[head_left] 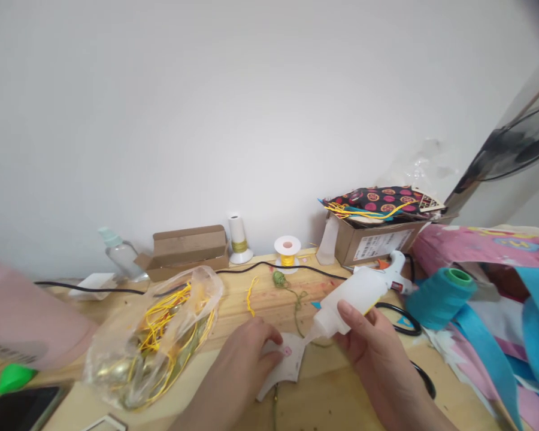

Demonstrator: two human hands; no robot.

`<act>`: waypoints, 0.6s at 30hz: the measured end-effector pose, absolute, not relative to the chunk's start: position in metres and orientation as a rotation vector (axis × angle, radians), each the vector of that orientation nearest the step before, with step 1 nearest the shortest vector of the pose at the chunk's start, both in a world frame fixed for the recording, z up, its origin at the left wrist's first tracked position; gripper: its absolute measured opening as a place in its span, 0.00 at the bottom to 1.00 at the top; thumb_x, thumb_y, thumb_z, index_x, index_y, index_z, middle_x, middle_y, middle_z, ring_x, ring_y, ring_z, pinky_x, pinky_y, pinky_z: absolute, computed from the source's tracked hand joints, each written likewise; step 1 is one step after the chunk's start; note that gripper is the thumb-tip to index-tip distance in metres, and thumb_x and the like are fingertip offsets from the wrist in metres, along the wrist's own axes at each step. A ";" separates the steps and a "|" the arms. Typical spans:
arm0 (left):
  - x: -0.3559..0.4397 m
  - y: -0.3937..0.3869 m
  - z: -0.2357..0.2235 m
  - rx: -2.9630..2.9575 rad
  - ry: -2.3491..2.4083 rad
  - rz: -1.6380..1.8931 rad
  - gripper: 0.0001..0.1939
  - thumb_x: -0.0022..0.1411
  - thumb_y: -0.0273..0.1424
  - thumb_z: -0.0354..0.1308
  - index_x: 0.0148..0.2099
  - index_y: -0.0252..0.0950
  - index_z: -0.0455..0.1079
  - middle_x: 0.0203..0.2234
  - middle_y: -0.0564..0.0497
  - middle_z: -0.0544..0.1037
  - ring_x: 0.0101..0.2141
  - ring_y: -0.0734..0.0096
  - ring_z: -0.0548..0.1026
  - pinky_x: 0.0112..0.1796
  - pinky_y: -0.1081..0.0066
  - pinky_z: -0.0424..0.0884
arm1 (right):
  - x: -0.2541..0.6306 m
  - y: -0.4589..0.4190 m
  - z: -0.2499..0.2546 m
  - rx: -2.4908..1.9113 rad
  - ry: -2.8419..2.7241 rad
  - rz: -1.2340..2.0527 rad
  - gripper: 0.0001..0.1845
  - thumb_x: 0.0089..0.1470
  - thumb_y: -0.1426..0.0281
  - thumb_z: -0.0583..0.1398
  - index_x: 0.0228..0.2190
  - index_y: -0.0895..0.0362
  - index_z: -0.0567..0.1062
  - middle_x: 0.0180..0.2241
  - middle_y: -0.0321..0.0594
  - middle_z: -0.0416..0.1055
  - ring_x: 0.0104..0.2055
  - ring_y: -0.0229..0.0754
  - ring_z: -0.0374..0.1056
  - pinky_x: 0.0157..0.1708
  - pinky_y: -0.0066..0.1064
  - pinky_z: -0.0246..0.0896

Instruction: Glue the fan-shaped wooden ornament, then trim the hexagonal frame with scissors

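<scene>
My right hand (379, 359) is wrapped round a white squeeze bottle (348, 299), which is tilted with its narrow nozzle pointing down to the left. The nozzle tip meets or nearly meets the right edge of a small white fan-shaped piece (291, 365) with a pink mark on it. Thumb and fingers of my left hand (245, 353) pinch that piece at its left side. A green cord (297, 305) runs from a small ball of cord (279, 278) toward the piece, and a strand hangs below it.
A clear bag (112, 341) of yellow cords lies left, near a phone (24, 407). Behind stand an open cardboard box (188, 248), thread spools (287, 245) and a filled carton (372, 239). A glue gun (397, 275), teal thread cone (442, 296) and fabric crowd the right.
</scene>
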State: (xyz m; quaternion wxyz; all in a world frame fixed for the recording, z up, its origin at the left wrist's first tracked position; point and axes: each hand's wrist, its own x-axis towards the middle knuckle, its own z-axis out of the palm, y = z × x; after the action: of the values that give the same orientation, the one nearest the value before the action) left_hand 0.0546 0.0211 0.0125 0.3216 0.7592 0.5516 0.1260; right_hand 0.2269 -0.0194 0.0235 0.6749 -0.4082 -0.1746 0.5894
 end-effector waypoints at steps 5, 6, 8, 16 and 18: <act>0.058 0.021 0.011 2.030 1.445 0.273 0.08 0.50 0.30 0.52 0.31 0.38 0.73 0.29 0.49 0.74 0.34 0.61 0.70 0.35 0.67 0.60 | 0.227 -0.020 0.029 -0.913 -0.378 1.319 0.23 0.37 0.66 0.67 0.38 0.57 0.69 0.33 0.39 0.76 0.34 0.43 0.71 0.34 0.31 0.66; 0.058 0.021 0.010 2.019 1.454 0.269 0.08 0.50 0.30 0.52 0.31 0.38 0.73 0.29 0.48 0.74 0.34 0.60 0.70 0.35 0.67 0.60 | 0.227 -0.020 0.029 -0.917 -0.381 1.323 0.23 0.37 0.66 0.67 0.37 0.57 0.69 0.33 0.39 0.76 0.34 0.44 0.71 0.34 0.31 0.66; 0.058 0.021 0.009 1.989 1.465 0.280 0.08 0.49 0.30 0.53 0.31 0.38 0.72 0.30 0.49 0.74 0.34 0.60 0.69 0.35 0.67 0.60 | 0.227 -0.021 0.030 -0.925 -0.380 1.324 0.21 0.37 0.66 0.67 0.36 0.58 0.70 0.33 0.40 0.76 0.34 0.44 0.71 0.34 0.31 0.66; 0.063 0.023 0.015 2.002 1.428 0.256 0.09 0.48 0.27 0.52 0.32 0.39 0.71 0.30 0.49 0.75 0.34 0.61 0.69 0.35 0.67 0.59 | 0.226 -0.020 0.029 -0.943 -0.379 1.296 0.21 0.36 0.66 0.67 0.35 0.58 0.70 0.35 0.42 0.76 0.35 0.45 0.71 0.33 0.32 0.67; 0.064 0.023 0.017 2.007 1.429 0.249 0.09 0.47 0.26 0.51 0.31 0.39 0.71 0.30 0.50 0.75 0.34 0.61 0.69 0.34 0.68 0.59 | 0.227 -0.019 0.026 -0.947 -0.404 1.290 0.21 0.36 0.65 0.67 0.35 0.58 0.70 0.34 0.42 0.76 0.36 0.46 0.71 0.33 0.33 0.67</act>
State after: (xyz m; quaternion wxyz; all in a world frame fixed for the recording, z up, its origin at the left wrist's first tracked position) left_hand 0.0641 0.0233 0.0169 0.3267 0.7660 0.5455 0.0952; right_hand 0.2265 -0.0193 0.0263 0.6785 -0.4215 -0.1799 0.5742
